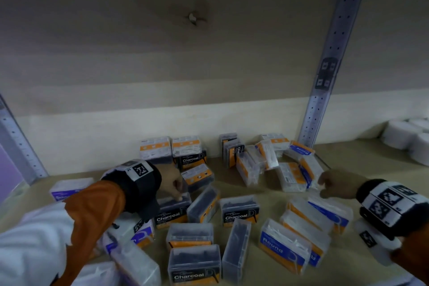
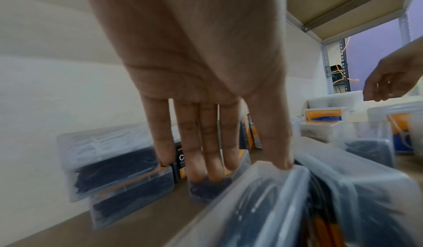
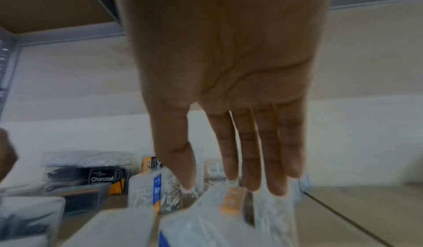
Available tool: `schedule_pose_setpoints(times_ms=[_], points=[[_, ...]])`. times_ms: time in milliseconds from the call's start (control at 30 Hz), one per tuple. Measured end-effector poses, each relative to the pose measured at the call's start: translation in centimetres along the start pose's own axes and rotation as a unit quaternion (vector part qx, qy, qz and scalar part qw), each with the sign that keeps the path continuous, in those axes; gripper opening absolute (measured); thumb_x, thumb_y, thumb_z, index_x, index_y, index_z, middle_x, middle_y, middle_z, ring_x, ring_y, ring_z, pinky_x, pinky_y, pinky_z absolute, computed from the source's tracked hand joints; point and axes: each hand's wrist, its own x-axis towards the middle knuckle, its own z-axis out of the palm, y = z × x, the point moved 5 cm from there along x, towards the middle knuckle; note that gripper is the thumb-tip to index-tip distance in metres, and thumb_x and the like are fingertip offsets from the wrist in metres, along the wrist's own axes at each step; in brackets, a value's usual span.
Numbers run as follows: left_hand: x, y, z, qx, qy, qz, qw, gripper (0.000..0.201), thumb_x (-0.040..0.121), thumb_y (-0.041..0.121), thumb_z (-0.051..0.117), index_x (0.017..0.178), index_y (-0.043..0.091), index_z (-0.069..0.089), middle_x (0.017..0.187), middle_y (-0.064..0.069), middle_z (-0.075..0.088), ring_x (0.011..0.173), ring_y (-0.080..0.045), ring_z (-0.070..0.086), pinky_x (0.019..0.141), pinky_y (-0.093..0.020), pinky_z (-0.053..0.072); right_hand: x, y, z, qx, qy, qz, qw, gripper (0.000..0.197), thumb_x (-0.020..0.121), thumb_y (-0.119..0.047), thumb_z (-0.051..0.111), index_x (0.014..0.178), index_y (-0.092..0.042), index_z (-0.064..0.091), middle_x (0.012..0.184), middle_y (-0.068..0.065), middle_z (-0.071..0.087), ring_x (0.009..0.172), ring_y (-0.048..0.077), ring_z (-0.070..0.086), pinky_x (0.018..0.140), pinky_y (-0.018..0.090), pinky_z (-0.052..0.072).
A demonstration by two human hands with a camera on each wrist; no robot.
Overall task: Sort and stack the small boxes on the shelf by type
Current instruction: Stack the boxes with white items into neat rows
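Note:
Small clear boxes lie scattered on the wooden shelf (image 1: 362, 160): Charcoal boxes (image 1: 239, 212) with black contents and Round boxes (image 1: 284, 244) with white contents. My left hand (image 1: 177, 193) reaches down with straight fingers. Its thumb (image 2: 280, 162) touches the rim of a near Charcoal box (image 1: 173, 212), and its fingertips (image 2: 207, 175) touch a tilted dark-filled box (image 2: 210, 189) behind. My right hand (image 1: 323, 187) hangs open with straight fingers (image 3: 251, 178) just above a leaning row of Round boxes (image 1: 306, 169); whether it touches them is blurred.
At the back, white-filled boxes (image 1: 155, 147) sit stacked on Charcoal ones (image 1: 191, 160). A perforated metal upright (image 1: 325, 81) rises at the right and another (image 1: 18, 144) at the left. White packs (image 1: 406, 139) lie beyond the right upright. A shelf board hangs overhead.

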Motion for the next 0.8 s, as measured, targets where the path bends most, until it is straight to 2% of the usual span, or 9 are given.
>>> schedule_pose_setpoints(times_ms=[67, 133, 200, 267, 300, 400, 533, 667, 800], points=[[0.4, -0.1, -1.0, 0.007, 0.032, 0.012, 0.999, 0.041, 0.092, 0.037, 0.056, 0.122, 0.010, 0.060, 0.125, -0.005, 0.061, 0.103, -0.018, 0.057, 0.086, -0.024, 0.045, 0.4, -1.4, -1.3, -0.017, 0.029, -0.030, 0.999, 0.039, 0.094, -0.031, 0.051, 0.130, -0.015, 0.051, 0.132, 0.004, 0.053, 0.120, 0.017, 0.051, 0.095, 0.020, 0.039], [0.9, -0.4, -2.2, 0.010, 0.068, 0.010, 0.998, 0.038, 0.092, 0.032, 0.056, 0.123, 0.010, 0.058, 0.121, -0.006, 0.058, 0.104, -0.021, 0.055, 0.096, -0.029, 0.042, 1.1, -2.9, -2.6, -0.010, 0.057, -0.064, 0.996, 0.034, 0.094, -0.027, 0.051, 0.126, -0.013, 0.055, 0.117, 0.003, 0.056, 0.108, 0.015, 0.052, 0.086, 0.019, 0.040], [1.6, -0.7, -3.4, 0.025, 0.089, 0.002, 0.996, 0.031, 0.093, 0.026, 0.053, 0.118, 0.009, 0.057, 0.112, -0.010, 0.054, 0.093, -0.020, 0.050, 0.092, -0.032, 0.043, 1.7, -4.6, -3.6, 0.009, 0.064, -0.091, 0.994, 0.037, 0.094, -0.025, 0.051, 0.129, -0.013, 0.050, 0.113, 0.003, 0.053, 0.104, 0.014, 0.051, 0.084, 0.019, 0.039], [2.2, -0.8, -4.6, 0.042, 0.112, -0.008, 0.993, 0.024, 0.094, 0.028, 0.052, 0.113, 0.014, 0.056, 0.116, -0.011, 0.054, 0.092, -0.019, 0.050, 0.082, -0.028, 0.042, 2.4, -6.5, -4.5, 0.003, 0.071, -0.114, 0.991, 0.043, 0.095, -0.027, 0.051, 0.136, -0.016, 0.044, 0.130, 0.003, 0.051, 0.118, 0.017, 0.050, 0.095, 0.023, 0.039], [2.5, -1.0, -5.1, 0.044, 0.124, -0.008, 0.991, 0.025, 0.094, 0.029, 0.052, 0.115, 0.016, 0.055, 0.124, -0.012, 0.053, 0.098, -0.020, 0.051, 0.084, -0.028, 0.041, 2.9, -7.4, -5.0, -0.004, 0.081, -0.130, 0.988, 0.044, 0.095, -0.028, 0.051, 0.137, -0.017, 0.043, 0.136, 0.002, 0.049, 0.122, 0.017, 0.049, 0.098, 0.024, 0.038], [3.9, -1.7, -6.0, 0.075, 0.148, 0.000, 0.986, 0.046, 0.093, 0.026, 0.054, 0.135, 0.013, 0.042, 0.140, -0.008, 0.040, 0.125, -0.025, 0.043, 0.103, -0.034, 0.038, 4.2, -10.1, -6.0, -0.022, 0.101, -0.169, 0.980, 0.047, 0.094, -0.026, 0.051, 0.139, -0.018, 0.041, 0.141, 0.002, 0.043, 0.127, 0.019, 0.045, 0.100, 0.026, 0.035], [5.8, -2.5, -6.4, 0.133, 0.160, -0.007, 0.978, 0.050, 0.093, 0.023, 0.053, 0.138, 0.011, 0.037, 0.140, -0.010, 0.036, 0.128, -0.026, 0.038, 0.105, -0.034, 0.035, 6.9, -13.6, -6.8, -0.054, 0.093, -0.201, 0.974, 0.043, 0.096, -0.025, 0.047, 0.136, -0.010, 0.044, 0.137, 0.011, 0.043, 0.124, 0.027, 0.046, 0.104, 0.035, 0.039], [7.0, -3.4, -6.5, 0.136, 0.154, -0.016, 0.979, 0.058, 0.091, 0.022, 0.057, 0.141, 0.009, 0.031, 0.142, -0.011, 0.033, 0.130, -0.025, 0.037, 0.105, -0.034, 0.034, 9.5, -15.8, -7.0, -0.072, 0.094, -0.226, 0.967, 0.046, 0.096, -0.030, 0.049, 0.137, -0.009, 0.042, 0.136, 0.013, 0.045, 0.119, 0.028, 0.049, 0.092, 0.033, 0.042], [8.3, -3.8, -6.6, 0.135, 0.127, -0.035, 0.982, 0.064, 0.087, 0.026, 0.063, 0.140, 0.008, 0.031, 0.141, -0.011, 0.032, 0.129, -0.027, 0.036, 0.106, -0.036, 0.035, 11.6, -17.1, -6.4, -0.089, 0.088, -0.236, 0.964, 0.055, 0.094, -0.021, 0.052, 0.144, -0.008, 0.031, 0.146, 0.013, 0.035, 0.130, 0.027, 0.041, 0.102, 0.036, 0.038]])
